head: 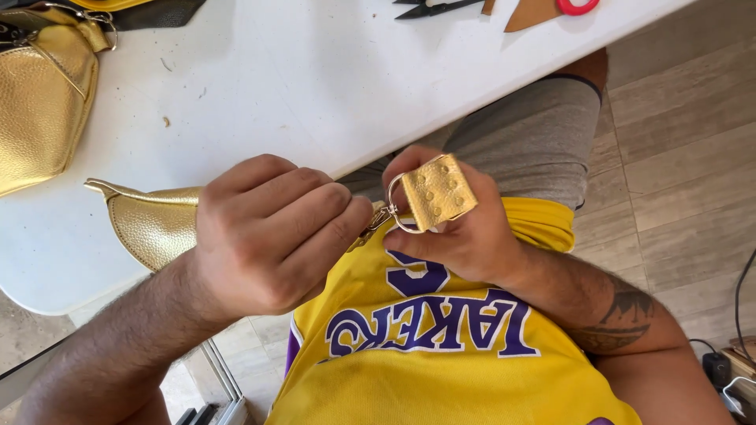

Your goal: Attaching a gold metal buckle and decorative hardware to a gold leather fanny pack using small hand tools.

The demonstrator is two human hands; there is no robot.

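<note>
Your left hand (268, 232) is curled into a loose fist around the end of a gold pebbled faux-leather piece (153, 224), a curved, pointed panel with a stitched edge that lies at the near edge of the white table (315, 79) and sticks out leftward from under your knuckles. Your right hand (461, 228), just right of that piece, pinches a small gold leather tab (439, 192), folded into a squarish loop with several little dimples pressed in it; the tab hangs on one silver metal ring (398, 206), and a brass-coloured clasp (370, 228) sits between the ring and your left fingers. Both hands are closed on their parts and close together, almost touching. Up and left of the gold piece, at the table's far left edge, rests one gold grained bag (43, 94), soft and rounded, with a zipper line and metal hardware. Far across the table from the piece you have one pair of black snips (433, 8), one tan leather scrap (531, 12) and one red ring-shaped object (577, 6), cut off by the frame.
</note>
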